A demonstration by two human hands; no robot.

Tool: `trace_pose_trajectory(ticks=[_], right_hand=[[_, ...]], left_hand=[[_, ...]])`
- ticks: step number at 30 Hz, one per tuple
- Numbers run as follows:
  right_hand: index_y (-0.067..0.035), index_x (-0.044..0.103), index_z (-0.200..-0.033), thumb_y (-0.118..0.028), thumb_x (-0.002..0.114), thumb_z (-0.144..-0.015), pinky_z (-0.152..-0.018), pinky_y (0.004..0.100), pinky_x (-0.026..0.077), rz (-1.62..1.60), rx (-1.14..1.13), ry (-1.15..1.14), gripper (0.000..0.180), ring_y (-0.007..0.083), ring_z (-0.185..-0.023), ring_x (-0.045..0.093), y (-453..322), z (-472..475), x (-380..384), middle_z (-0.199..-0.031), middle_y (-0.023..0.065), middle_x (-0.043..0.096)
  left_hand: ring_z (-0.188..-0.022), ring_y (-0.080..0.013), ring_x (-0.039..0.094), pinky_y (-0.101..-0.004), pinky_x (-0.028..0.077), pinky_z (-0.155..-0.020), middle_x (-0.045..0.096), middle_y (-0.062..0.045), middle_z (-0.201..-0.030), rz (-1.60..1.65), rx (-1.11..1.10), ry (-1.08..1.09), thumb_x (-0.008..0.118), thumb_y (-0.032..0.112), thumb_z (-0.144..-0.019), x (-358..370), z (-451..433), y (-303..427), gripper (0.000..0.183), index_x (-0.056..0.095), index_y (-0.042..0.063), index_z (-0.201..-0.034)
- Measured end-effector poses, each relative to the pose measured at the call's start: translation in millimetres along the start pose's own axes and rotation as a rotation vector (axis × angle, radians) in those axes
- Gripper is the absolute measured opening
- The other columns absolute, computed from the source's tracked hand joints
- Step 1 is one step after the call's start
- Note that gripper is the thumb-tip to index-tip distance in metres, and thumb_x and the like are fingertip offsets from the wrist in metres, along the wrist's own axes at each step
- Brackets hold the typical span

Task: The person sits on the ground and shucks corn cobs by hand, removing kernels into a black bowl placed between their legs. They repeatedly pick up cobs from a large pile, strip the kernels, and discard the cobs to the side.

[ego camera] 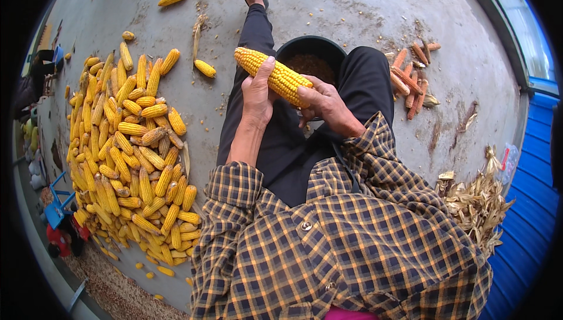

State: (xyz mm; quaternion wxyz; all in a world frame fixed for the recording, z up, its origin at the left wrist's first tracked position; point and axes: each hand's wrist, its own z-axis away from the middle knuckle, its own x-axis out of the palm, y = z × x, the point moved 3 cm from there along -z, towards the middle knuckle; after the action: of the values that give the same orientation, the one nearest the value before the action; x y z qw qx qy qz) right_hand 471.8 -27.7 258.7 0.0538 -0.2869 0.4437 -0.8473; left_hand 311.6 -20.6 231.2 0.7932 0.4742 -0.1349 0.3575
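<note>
A full ear of yellow corn (275, 76) is held in both hands above my lap, its kernels in tight rows. My left hand (258, 93) grips it near the middle, thumb on top. At its right-hand end, my right hand (327, 102) holds the ear, with the thumb on the kernels. Behind the ear, between my legs, stands a dark round tub (314, 41) with brownish contents that are hard to make out.
A large heap of corn ears (132, 157) covers the floor at left. Stripped cobs (411, 80) lie at right, with dry husks (477, 201) behind them by a blue ribbed surface (528, 214). Two loose ears lie ahead. A blue stool (57, 208) and a person in red (59, 241) are far left.
</note>
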Motion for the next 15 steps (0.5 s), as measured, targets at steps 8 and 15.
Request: trace_pose_trajectory(ticks=[8,15], right_hand=[[-0.002,0.041,-0.141,-0.027,0.061,-0.094,-0.064,0.0335,0.06,-0.104,0.067,-0.036,0.057,0.0146,-0.071,0.062,-2.4,2.7,0.1,-0.099,0.0078,0.057],[-0.002,0.041,-0.141,-0.033,0.058,-0.096,-0.065,0.0356,0.061,-0.215,0.095,-0.026,0.057,0.0152,-0.069,0.061,0.3,-1.5,1.4,-0.098,0.0081,0.057]], left_hand=[[-0.092,-0.0178,0.063,-0.0367,0.052,-0.086,0.061,-0.006,-0.099,0.015,-0.025,-0.038,0.069,0.031,-0.089,-4.4,-2.2,3.9,0.037,0.055,0.004,-0.11],[-0.09,-0.018,0.063,-0.0362,0.052,-0.086,0.062,-0.006,-0.098,0.026,0.024,-0.019,0.07,0.03,-0.089,-4.0,-5.2,-1.1,0.038,0.055,0.003,-0.11]])
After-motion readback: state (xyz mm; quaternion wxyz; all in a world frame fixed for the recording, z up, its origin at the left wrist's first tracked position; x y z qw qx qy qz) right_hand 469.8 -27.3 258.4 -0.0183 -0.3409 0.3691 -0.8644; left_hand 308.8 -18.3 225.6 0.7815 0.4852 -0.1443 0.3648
